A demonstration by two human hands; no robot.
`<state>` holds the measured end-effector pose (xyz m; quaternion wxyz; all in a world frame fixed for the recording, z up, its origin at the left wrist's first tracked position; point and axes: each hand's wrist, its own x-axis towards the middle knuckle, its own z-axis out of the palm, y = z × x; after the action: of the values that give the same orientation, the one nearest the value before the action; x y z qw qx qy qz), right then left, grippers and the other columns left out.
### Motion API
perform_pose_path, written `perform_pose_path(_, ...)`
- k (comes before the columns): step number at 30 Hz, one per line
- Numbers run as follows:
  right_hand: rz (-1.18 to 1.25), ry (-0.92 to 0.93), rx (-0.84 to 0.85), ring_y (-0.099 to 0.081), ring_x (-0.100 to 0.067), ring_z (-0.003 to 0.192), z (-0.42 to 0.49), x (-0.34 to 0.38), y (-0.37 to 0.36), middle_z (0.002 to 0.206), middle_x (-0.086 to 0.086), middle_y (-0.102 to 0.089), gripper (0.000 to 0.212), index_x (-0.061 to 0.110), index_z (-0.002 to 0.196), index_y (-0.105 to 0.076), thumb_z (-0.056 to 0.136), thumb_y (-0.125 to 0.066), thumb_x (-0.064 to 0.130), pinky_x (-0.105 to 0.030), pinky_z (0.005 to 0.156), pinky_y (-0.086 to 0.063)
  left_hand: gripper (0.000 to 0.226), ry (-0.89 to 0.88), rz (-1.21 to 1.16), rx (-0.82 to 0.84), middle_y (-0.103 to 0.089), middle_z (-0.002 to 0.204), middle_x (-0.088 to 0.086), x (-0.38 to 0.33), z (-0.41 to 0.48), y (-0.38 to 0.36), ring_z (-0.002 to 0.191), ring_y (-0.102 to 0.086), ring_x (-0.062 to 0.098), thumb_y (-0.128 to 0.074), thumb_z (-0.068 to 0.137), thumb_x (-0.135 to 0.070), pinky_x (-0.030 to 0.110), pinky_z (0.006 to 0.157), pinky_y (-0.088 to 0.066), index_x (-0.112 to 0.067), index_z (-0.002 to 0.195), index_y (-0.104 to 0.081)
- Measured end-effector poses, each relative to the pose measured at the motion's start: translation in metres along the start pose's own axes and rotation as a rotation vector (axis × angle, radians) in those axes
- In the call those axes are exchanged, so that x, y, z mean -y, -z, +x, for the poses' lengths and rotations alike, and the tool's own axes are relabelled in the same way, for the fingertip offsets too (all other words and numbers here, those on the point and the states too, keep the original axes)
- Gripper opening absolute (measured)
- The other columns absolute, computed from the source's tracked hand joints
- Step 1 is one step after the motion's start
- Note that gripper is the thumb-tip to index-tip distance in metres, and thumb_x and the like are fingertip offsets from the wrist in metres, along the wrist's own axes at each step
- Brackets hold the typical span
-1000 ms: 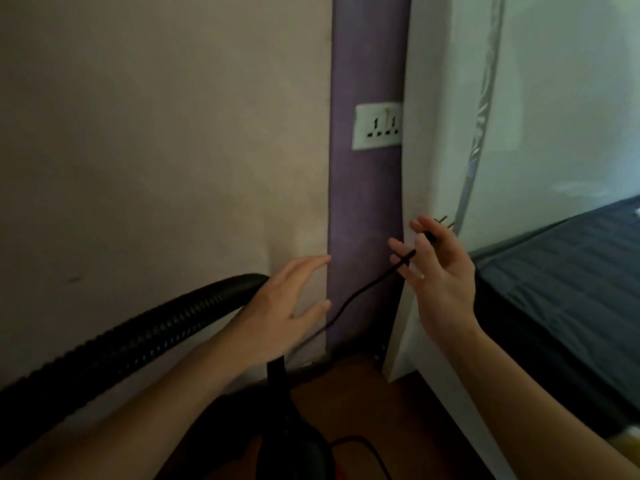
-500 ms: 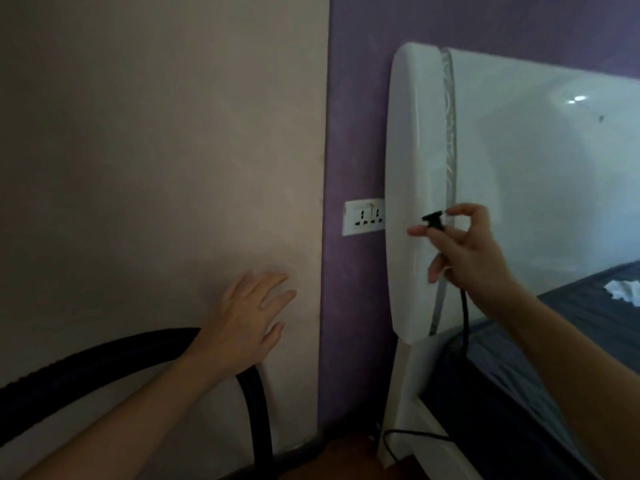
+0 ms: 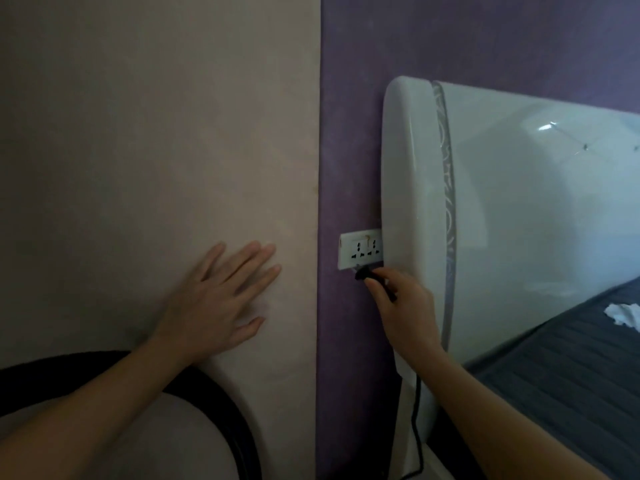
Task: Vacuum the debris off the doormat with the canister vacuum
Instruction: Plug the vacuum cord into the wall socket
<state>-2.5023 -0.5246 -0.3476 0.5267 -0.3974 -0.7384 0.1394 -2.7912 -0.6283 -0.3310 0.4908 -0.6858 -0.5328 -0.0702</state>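
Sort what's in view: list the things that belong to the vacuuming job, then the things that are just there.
Part of the job:
- black plug, pinched in the right hand
- power cord
- wall socket
- vacuum hose
- left hand, flat on the wall

Just there:
- white headboard
- dark bedspread
- crumpled white item on the bed

Bedroom corner, beige wall meeting purple

A glossy white headboard (image 3: 519,216) with a patterned silver strip (image 3: 446,202) stood against the purple wall (image 3: 349,133), beside the beige wall (image 3: 156,133). Dark quilted bedding (image 3: 571,375) lay below, a crumpled white item (image 3: 623,315) resting on it.
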Motion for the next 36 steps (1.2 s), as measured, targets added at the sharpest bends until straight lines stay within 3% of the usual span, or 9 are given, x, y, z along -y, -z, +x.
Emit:
perform_pose_path(5, -0.070, -0.096, -0.107, -0.065, -0.014, 0.094, 0.012, -0.011, -0.039, 0.107, 0.002, -0.073, 0.028, 0.021, 0.122, -0.072, 0.104, -0.056, 0.033, -0.031, 0.086, -0.055, 0.084, -0.019, 0.055, -0.075, -0.029, 0.166, 0.007, 0.000, -0.001, -0.013, 0.152, -0.032, 0.028, -0.053, 0.087, -0.064, 0.055, 0.119, -0.026, -0.018, 0.156, -0.040)
perform_pose_path(9, -0.063, -0.145, -0.225, -0.064, -0.015, 0.089, 0.016, -0.014, -0.054, 0.104, -0.002, -0.074, 0.026, 0.015, 0.117, -0.075, 0.104, -0.056, 0.028, -0.027, 0.082, -0.050, 0.087, -0.019, 0.102, -0.091, -0.028, 0.167, 0.007, 0.002, -0.003, -0.016, 0.152, -0.031, 0.029, -0.049, 0.087, -0.069, 0.055, 0.120, -0.024, -0.018, 0.156, -0.039)
perform_pose_path(11, -0.068, -0.159, -0.252, -0.066, -0.017, 0.087, 0.017, -0.015, -0.058, 0.102, -0.002, -0.075, 0.024, 0.015, 0.112, -0.076, 0.104, -0.056, 0.027, -0.032, 0.082, -0.054, 0.088, -0.022, 0.117, -0.081, -0.027, 0.167, 0.007, 0.002, -0.004, -0.016, 0.152, -0.030, 0.028, -0.047, 0.087, -0.070, 0.055, 0.121, -0.021, -0.018, 0.157, -0.037)
perform_pose_path(13, -0.068, -0.178, -0.262, -0.067, -0.018, 0.085, 0.020, -0.015, -0.059, 0.098, -0.002, -0.075, 0.025, 0.015, 0.109, -0.076, 0.104, -0.056, 0.028, -0.035, 0.079, -0.056, 0.089, -0.026, 0.120, -0.074, -0.026, 0.168, 0.007, 0.002, -0.004, -0.015, 0.153, -0.029, 0.028, -0.047, 0.087, -0.071, 0.055, 0.121, -0.021, -0.018, 0.158, -0.036)
perform_pose_path(17, -0.070, -0.196, -0.265, -0.064, -0.015, 0.075, 0.027, -0.012, -0.058, 0.091, -0.004, -0.076, 0.025, 0.013, 0.106, -0.078, 0.103, -0.058, 0.028, -0.025, 0.068, -0.042, 0.090, -0.029, 0.124, -0.063, -0.025, 0.168, 0.008, 0.003, -0.005, -0.013, 0.153, -0.028, 0.029, -0.048, 0.087, -0.071, 0.055, 0.122, -0.020, -0.017, 0.158, -0.035)
perform_pose_path(21, -0.049, -0.221, -0.258, -0.062, -0.013, 0.076, 0.027, -0.011, -0.058, 0.095, -0.005, -0.077, 0.026, 0.013, 0.114, -0.077, 0.103, -0.059, 0.029, -0.022, 0.071, -0.041, 0.090, -0.031, 0.123, -0.051, -0.025, 0.168, 0.008, 0.003, -0.003, -0.012, 0.153, -0.028, 0.028, -0.047, 0.087, -0.072, 0.055, 0.122, -0.021, -0.017, 0.158, -0.036)
perform_pose_path(29, -0.145, -0.203, -0.212, -0.064, -0.021, 0.063, 0.033, -0.014, -0.054, 0.070, -0.001, -0.068, 0.030, 0.018, 0.093, -0.075, 0.105, -0.053, 0.033, -0.037, 0.063, -0.055, 0.092, -0.026, 0.137, -0.061, -0.025, 0.168, 0.009, 0.002, -0.003, -0.013, 0.153, -0.028, 0.029, -0.048, 0.087, -0.073, 0.055, 0.121, -0.022, -0.016, 0.158, -0.035)
perform_pose_path(33, -0.093, -0.194, -0.243, -0.065, -0.016, 0.055, 0.034, -0.010, -0.054, 0.067, 0.000, -0.068, 0.021, 0.017, 0.107, -0.074, 0.104, -0.057, 0.029, -0.039, 0.069, -0.059, 0.092, -0.029, 0.143, -0.053, -0.025, 0.168, 0.009, 0.002, -0.003, -0.012, 0.153, -0.028, 0.029, -0.046, 0.088, -0.075, 0.054, 0.123, -0.016, -0.016, 0.158, -0.035)
perform_pose_path(36, -0.026, -0.175, -0.261, -0.069, -0.018, 0.066, 0.035, -0.009, -0.055, 0.080, -0.004, -0.073, 0.022, 0.013, 0.116, -0.073, 0.100, -0.065, 0.025, -0.044, 0.071, -0.062, 0.093, -0.025, 0.139, -0.047, -0.025, 0.168, 0.009, 0.002, -0.004, -0.012, 0.153, -0.027, 0.028, -0.044, 0.088, -0.076, 0.054, 0.123, -0.017, -0.015, 0.158, -0.035)
